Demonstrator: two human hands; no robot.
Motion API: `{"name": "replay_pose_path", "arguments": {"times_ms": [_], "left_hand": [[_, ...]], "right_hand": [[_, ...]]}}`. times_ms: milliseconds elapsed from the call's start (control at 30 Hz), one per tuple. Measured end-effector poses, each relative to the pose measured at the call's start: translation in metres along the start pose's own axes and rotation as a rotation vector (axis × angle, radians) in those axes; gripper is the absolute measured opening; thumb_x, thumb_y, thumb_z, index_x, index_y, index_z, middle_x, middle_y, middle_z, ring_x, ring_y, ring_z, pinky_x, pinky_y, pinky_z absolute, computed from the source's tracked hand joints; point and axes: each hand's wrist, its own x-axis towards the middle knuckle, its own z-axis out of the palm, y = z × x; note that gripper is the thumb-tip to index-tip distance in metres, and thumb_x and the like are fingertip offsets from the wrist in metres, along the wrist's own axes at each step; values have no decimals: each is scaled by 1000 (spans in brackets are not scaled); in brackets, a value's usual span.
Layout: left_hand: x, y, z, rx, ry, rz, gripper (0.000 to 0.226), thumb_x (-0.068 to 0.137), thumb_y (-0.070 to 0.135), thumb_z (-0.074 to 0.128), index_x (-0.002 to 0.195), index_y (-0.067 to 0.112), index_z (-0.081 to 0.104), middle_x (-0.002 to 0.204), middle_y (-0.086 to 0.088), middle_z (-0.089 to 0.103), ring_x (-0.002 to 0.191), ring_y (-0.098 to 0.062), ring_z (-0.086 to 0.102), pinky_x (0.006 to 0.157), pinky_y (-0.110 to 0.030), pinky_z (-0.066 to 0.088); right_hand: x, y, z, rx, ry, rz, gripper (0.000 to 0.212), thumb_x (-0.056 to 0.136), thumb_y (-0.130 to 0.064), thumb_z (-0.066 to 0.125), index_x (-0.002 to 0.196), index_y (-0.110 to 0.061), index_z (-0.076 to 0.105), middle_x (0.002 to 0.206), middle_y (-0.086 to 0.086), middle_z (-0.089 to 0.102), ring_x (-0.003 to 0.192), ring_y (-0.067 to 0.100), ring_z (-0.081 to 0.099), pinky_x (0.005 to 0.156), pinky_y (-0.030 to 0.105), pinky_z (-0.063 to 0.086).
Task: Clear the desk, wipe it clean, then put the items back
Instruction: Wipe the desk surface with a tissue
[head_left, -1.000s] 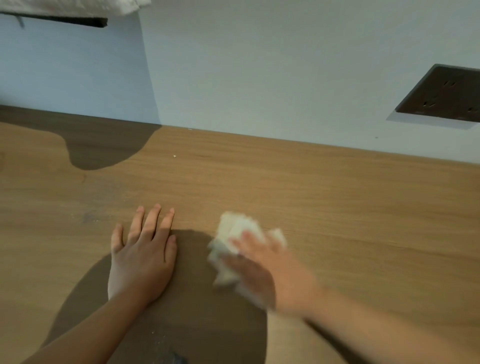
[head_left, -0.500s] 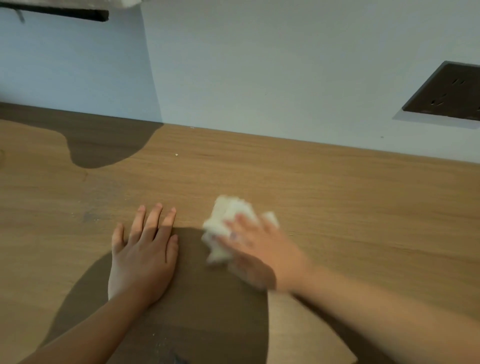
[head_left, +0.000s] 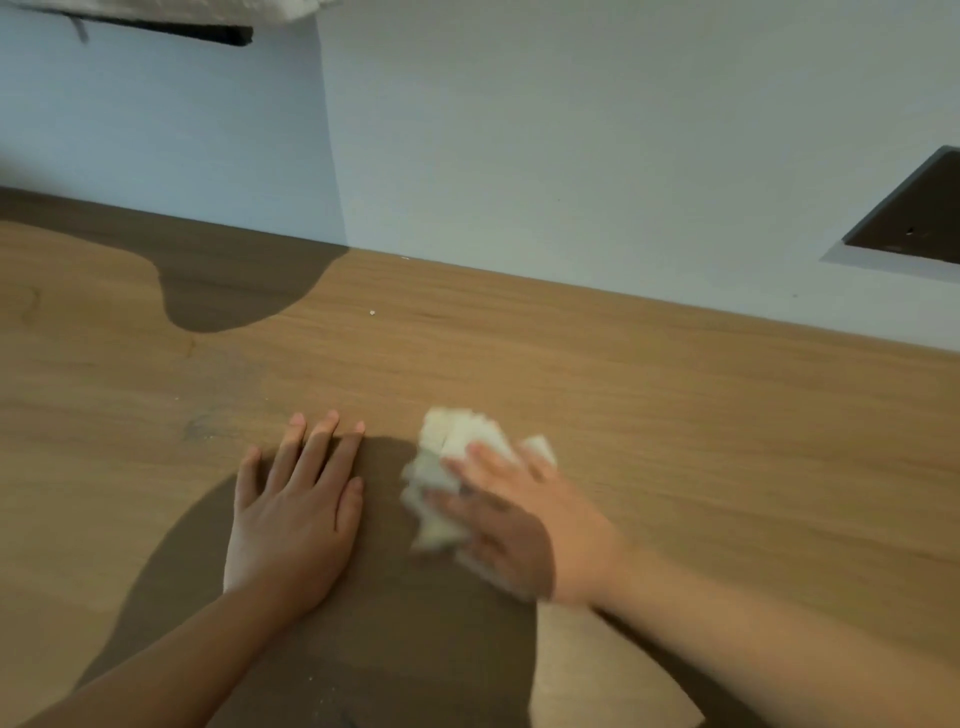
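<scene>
- Left hand (head_left: 291, 525) lies flat on the desk (head_left: 675, 415), fingers straight, bracing.
- Right hand (head_left: 519, 519) presses the cloth (head_left: 457, 436) just beside it, fingers laid across.
- Best to press evenly, overlap strokes and reach the crumb (head_left: 372, 312) near the wall.

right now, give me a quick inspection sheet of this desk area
surface: wooden desk, with shadows across its left and near parts
job's things: white cloth, crumpled, pressed on the desk under the right hand; nothing else seen
clutter: one small white crumb towards the back edge
hands: left hand flat on the desk, fingers straight; right hand blurred, stretched over the cloth
cables: nothing seen
surroundings: pale wall behind the desk; dark socket panel at right; dark shelf edge top left
</scene>
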Motion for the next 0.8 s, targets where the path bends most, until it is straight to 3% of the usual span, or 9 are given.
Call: {"name": "replay_pose_path", "arguments": {"times_ms": [133, 200, 300, 400, 500, 567, 633, 700, 800], "left_hand": [[6, -31, -16, 68, 73, -59, 62, 89, 49, 18, 143, 25, 36, 151, 0, 34, 143, -21, 17, 111, -48, 13], [7, -60, -21, 126, 70, -169, 66, 87, 52, 17, 143, 22, 36, 151, -2, 33, 143, -23, 17, 111, -50, 12], [8, -87, -19, 97, 36, -332, 79, 83, 62, 8, 147, 19, 26, 154, -3, 25, 145, -20, 11, 112, -51, 13], [10, -88, -18, 74, 33, -306, 81, 82, 63, 10, 147, 17, 26, 154, -2, 26, 145, -16, 11, 113, -48, 12], [9, -89, -17, 39, 43, -338, 85, 79, 64, 8, 148, 16, 22, 156, -1, 22, 145, -10, 7, 115, -43, 8], [8, -89, -17, 4, 58, -345, 85, 80, 62, 8, 149, 16, 20, 157, 0, 19, 145, -8, 4, 116, -39, 5], [8, -91, -17, -25, 75, -349, 83, 80, 59, 8, 149, 16, 19, 157, 1, 17, 145, -8, 5, 116, -37, 4], [7, -90, -17, -26, 77, -336, 81, 80, 56, 8, 149, 16, 21, 157, 2, 17, 144, -9, 8, 116, -37, 4], [7, -90, -17, -31, 90, -334, 77, 81, 51, 12, 147, 15, 27, 155, 1, 23, 144, -9, 11, 116, -39, 5]], "right_hand": [[79, 79, -23, 113, 42, 657, 50, 101, -42, 20, 150, -33, 13, 160, -1, 8, 147, 23, 3, 115, 48, 9], [104, 75, -21, 141, 73, 761, 52, 101, -42, 19, 151, -31, 10, 160, -1, 3, 146, 25, -2, 115, 49, 4], [104, 9, 0, 122, 76, 378, 52, 100, -44, 24, 150, -30, 18, 159, 1, 13, 146, 25, 5, 116, 49, 5], [92, -24, 4, 51, 68, -58, 50, 97, -44, 30, 143, -27, 40, 147, 3, 40, 139, 27, 31, 109, 48, 27], [139, 38, -7, -20, 5, 170, 51, 101, -40, 23, 151, -28, 17, 157, 4, 20, 145, 25, 13, 112, 49, 18], [172, 74, -20, 30, 51, 444, 50, 102, -38, 22, 150, -27, 16, 158, 4, 17, 144, 25, 11, 112, 46, 16], [191, 75, -20, 50, 108, 537, 49, 101, -37, 22, 149, -27, 21, 156, 2, 21, 142, 26, 16, 112, 44, 17], [180, 48, -11, 39, 68, 390, 48, 101, -38, 23, 149, -29, 21, 156, 2, 21, 143, 26, 15, 113, 47, 16], [126, 3, -7, 42, 52, -140, 44, 97, -40, 34, 139, -28, 40, 142, 5, 46, 132, 28, 40, 103, 50, 36]]}}
